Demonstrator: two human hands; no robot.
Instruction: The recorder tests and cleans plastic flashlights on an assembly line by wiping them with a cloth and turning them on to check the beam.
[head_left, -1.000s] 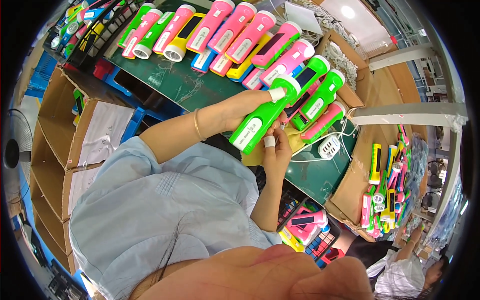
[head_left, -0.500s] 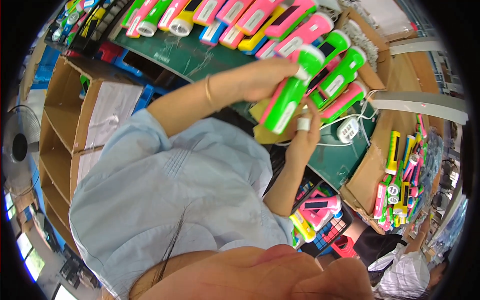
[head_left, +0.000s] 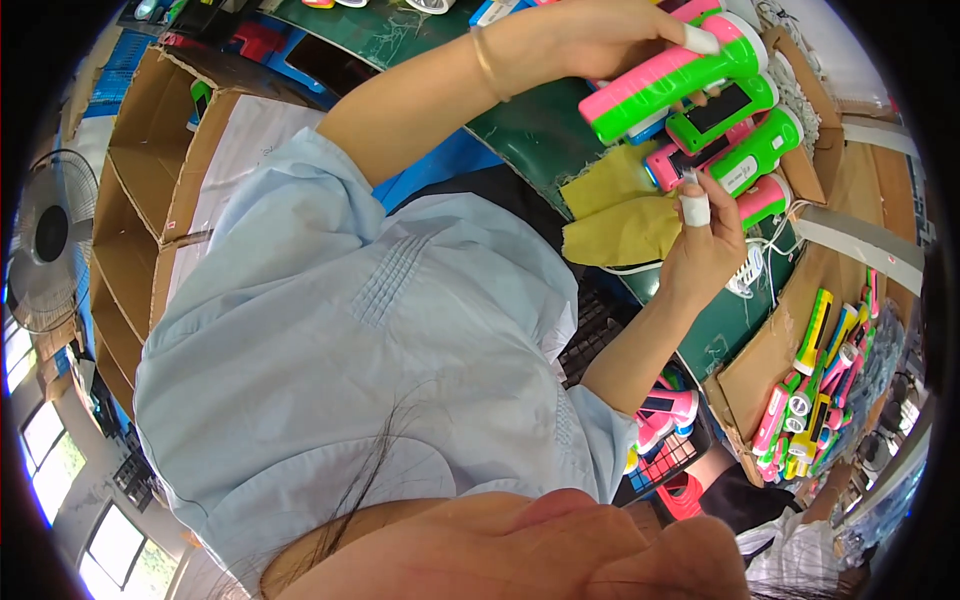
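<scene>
My left hand (head_left: 610, 38), with white tape on its thumb, grips a green and pink flashlight (head_left: 650, 90) tilted above the green table. The flashlight's wide head points to the upper right. Lower down, my right hand (head_left: 708, 255) is raised with white tape round one finger. Its thumb and fingertip pinch together; a tiny pale bit shows there, too small to name. Just beyond lie a green flashlight with a dark panel (head_left: 722, 108), another green flashlight (head_left: 755, 150) and a pink and green one (head_left: 764, 200). A yellow cloth (head_left: 620, 230) lies beside my right hand.
A white power strip (head_left: 745, 272) with cords lies right of my right hand. A cardboard box of several flashlights (head_left: 735, 400) stands at the right. Cardboard shelves (head_left: 130, 200) and a fan (head_left: 50, 235) are at the left. A black basket (head_left: 665, 465) holds flashlights below the table.
My left hand has lifted the flashlight up and right, turning it flatter, away from my right hand. My right hand now stands apart from it. The whole view has shifted too.
</scene>
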